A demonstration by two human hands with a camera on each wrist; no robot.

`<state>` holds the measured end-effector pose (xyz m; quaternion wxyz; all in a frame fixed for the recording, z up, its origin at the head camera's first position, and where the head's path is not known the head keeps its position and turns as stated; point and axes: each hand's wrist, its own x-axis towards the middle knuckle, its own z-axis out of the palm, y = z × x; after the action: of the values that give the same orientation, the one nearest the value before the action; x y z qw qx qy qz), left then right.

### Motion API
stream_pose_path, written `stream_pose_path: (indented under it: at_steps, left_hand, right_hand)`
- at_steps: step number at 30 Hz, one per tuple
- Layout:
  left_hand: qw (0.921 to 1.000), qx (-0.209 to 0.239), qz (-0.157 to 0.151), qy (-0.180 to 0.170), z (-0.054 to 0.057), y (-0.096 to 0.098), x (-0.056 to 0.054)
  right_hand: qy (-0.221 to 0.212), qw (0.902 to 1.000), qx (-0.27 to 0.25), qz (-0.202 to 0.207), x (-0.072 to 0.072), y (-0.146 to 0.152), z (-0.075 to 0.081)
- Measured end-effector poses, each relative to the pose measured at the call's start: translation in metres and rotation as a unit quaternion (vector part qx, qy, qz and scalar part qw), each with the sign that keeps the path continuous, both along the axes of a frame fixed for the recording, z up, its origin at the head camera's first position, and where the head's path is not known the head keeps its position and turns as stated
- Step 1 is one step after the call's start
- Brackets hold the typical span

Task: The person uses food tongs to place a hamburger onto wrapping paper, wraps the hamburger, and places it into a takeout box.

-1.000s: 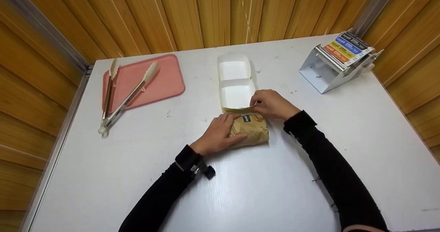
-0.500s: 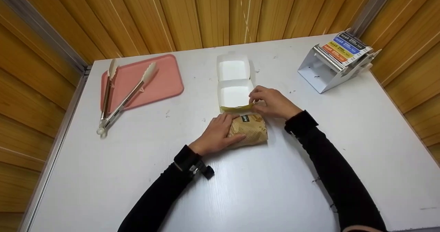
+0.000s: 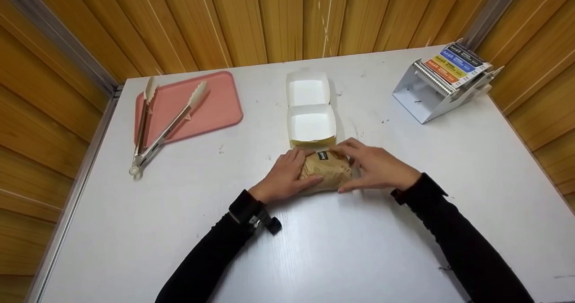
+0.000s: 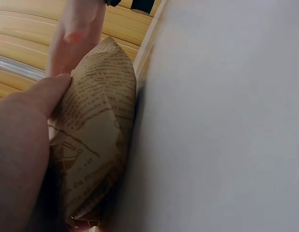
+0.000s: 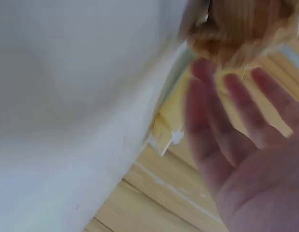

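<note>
A packet [image 3: 327,173] wrapped in brown printed paper lies on the white table, a small dark sticker on its top. My left hand [image 3: 280,177] holds it from the left, thumb along the near side and fingers over the far side. In the left wrist view the thumb presses the wrapper [image 4: 103,106]. Around the packet's right end my right hand [image 3: 382,168] is spread, thumb low and fingers above. The right wrist view shows that hand's extended fingers [image 5: 250,111] close to the paper. Just behind the packet stands an open, white-lined hinged carton [image 3: 313,142].
At the back left lies a pink tray [image 3: 220,105], with metal tongs [image 3: 170,127] resting across it, their hinge end on the table. A label dispenser [image 3: 433,112] with several coloured label rolls stands at the back right. Wood-panelled walls [image 3: 278,20] border the table.
The right hand has let go of the carton's front right corner and moved down and right to the packet's right end, its fingers spreading. The left hand has stayed on the packet.
</note>
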<state>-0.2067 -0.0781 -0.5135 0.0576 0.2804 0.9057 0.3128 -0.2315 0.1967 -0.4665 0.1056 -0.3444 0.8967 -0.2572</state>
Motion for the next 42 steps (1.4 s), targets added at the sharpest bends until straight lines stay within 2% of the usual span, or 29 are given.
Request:
stream_pose_path:
  at_steps: [2,5,12,16,21,23,26,29,31,33,35,38,40,42]
  left_hand:
    - [1.0000,0.003,0.003,-0.001,0.000,-0.001,0.000]
    - [0.9999,0.008,0.000,-0.007,0.000,-0.002,0.001]
    - [0.9977,-0.014,-0.043,-0.049,0.003,-0.014,-0.001]
    - [0.9972,-0.013,-0.057,-0.046,0.005,-0.021,0.000]
    - [0.9969,0.044,-0.063,-0.015,0.009,-0.022,0.001]
    - [0.9948,0.075,-0.068,-0.010,0.017,-0.023,0.001]
    - [0.9898,0.126,-0.067,-0.005,0.034,-0.025,-0.002]
    - [0.9831,0.174,-0.058,-0.005,0.052,-0.025,-0.013]
    - [0.9780,0.202,-0.050,-0.007,0.060,-0.024,-0.025]
    - [0.9714,0.233,-0.044,-0.011,0.065,-0.023,-0.040]
    - [0.9641,0.263,-0.036,-0.009,0.067,-0.020,-0.055]
    - [0.9549,0.296,-0.024,-0.004,0.064,-0.017,-0.075]
    - [0.9532,0.302,-0.014,-0.001,0.056,-0.016,-0.084]
    - [0.9544,0.298,-0.004,-0.004,0.046,-0.017,-0.090]
  right_hand:
    - [-0.020,0.9998,0.009,0.001,0.008,-0.002,-0.005]
    - [-0.029,0.9995,-0.008,-0.010,0.011,-0.009,-0.010]
    - [-0.044,0.9984,-0.025,-0.025,0.008,-0.017,-0.013]
    - [-0.051,0.9972,-0.044,-0.032,0.009,-0.019,-0.017]
    - [-0.051,0.9947,-0.080,-0.041,0.011,-0.022,-0.016]
    - [-0.043,0.9934,-0.099,-0.039,0.012,-0.022,-0.010]
    - [-0.039,0.9879,-0.144,-0.041,0.011,-0.020,0.008]
    - [-0.045,0.9804,-0.187,-0.043,0.001,-0.019,0.027]
    - [-0.052,0.9761,-0.206,-0.047,-0.010,-0.020,0.037]
    - [-0.055,0.9717,-0.223,-0.054,-0.023,-0.021,0.044]
    - [-0.066,0.9628,-0.254,-0.064,-0.036,-0.022,0.048]
    - [-0.097,0.9416,-0.315,-0.071,-0.055,-0.023,0.045]
    - [-0.126,0.9275,-0.344,-0.071,-0.064,-0.024,0.039]
    - [-0.152,0.9202,-0.353,-0.074,-0.071,-0.025,0.030]
